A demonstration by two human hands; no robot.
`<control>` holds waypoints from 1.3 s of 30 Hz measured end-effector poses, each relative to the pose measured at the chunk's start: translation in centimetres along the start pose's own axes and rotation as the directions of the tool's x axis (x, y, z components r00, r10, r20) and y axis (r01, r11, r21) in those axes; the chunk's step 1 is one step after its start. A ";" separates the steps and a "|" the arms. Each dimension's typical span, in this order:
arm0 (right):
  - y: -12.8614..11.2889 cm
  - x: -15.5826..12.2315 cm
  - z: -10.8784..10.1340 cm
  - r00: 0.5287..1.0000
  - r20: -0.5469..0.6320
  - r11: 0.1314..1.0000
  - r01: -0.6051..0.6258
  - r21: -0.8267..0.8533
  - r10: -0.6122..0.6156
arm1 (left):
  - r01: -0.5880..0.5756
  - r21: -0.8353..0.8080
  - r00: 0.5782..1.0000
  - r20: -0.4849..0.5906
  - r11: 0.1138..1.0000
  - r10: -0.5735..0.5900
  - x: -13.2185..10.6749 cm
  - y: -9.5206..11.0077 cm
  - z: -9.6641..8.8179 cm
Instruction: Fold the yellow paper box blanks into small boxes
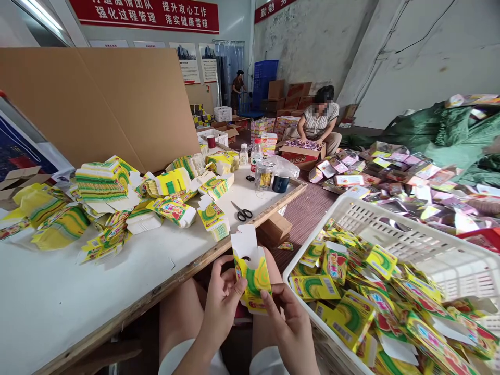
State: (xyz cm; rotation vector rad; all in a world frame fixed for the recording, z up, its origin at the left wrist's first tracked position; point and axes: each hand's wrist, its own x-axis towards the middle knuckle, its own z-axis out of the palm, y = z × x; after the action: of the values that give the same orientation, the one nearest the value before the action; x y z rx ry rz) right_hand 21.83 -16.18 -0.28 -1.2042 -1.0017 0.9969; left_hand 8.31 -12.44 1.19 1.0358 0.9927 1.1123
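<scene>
Carton (255,284): above the thighs (180,312), between table (58,297) and crate (422,234).
Long axis: near upright in my view, top leaning slightly left.
Flap (244,242): white, open, I see it pointing up-frame, away from the wearer.
Left hand (224,291): pinching carton's left edge.
Right hand (289,315): thumb and fingers gripping its lower right.
Scissors (242,213): on table, near edge.

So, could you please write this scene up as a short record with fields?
left hand: holds the yellow-green carton by its left side
right hand: pinches the same carton's lower right side
carton: upper end open, white flap standing up
table: stacked flat cartons, black-handled scissors, dark mug, red-capped bottle
right side: white plastic basket heaped with more cartons
background: seated co-worker behind an open cardboard box; red banner above
</scene>
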 end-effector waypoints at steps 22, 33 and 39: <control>-1.9 1.0 -3.1 0.949 0.309 0.981 0.117 -0.155 -0.064 | 0.007 0.120 0.905 0.422 0.993 -0.057 -1.7 2.1 -2.9; -1.1 1.2 -2.9 0.985 0.134 0.994 0.111 -0.023 -0.107 | 0.080 0.078 0.900 0.423 0.994 -0.106 -1.8 1.2 -2.6; -1.9 1.5 -3.8 0.939 0.196 0.924 0.321 -0.207 -0.283 | -0.023 0.253 0.944 0.323 0.967 -0.062 -1.6 1.3 -2.6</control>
State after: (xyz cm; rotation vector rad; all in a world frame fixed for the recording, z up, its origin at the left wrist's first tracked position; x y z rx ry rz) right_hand 26.00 -15.81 1.36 -1.1260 -1.4228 0.7529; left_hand 5.26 -13.47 2.00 1.3660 0.8852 0.7727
